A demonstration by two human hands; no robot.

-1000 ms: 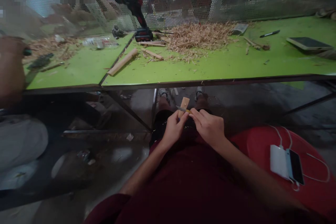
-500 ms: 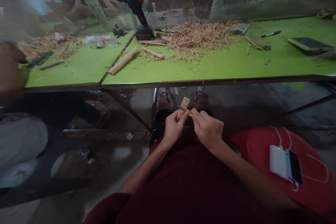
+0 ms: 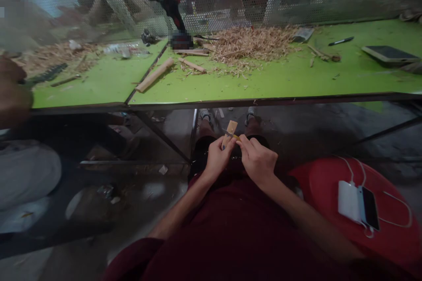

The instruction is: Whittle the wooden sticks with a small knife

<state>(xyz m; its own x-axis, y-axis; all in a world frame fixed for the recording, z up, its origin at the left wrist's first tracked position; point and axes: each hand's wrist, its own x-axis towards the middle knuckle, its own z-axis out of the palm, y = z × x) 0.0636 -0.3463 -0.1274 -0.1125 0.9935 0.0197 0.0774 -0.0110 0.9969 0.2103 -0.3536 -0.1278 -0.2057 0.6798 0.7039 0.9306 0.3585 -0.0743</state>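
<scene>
Seeing my left hand pinch the wood piece, far end jutting beyond the grip | right hand closed round knife, blade across wood | nearside of counter front edge

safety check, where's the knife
Head view, near centre: the knife is in the right hand, blade across the wood piece in the left hand.

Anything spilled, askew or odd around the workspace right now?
Shavings lie heaped and strewn loose over the table beside the drill, looking untidy, like uncleared waste. Nothing odd shows at the held knife or wood.
</scene>
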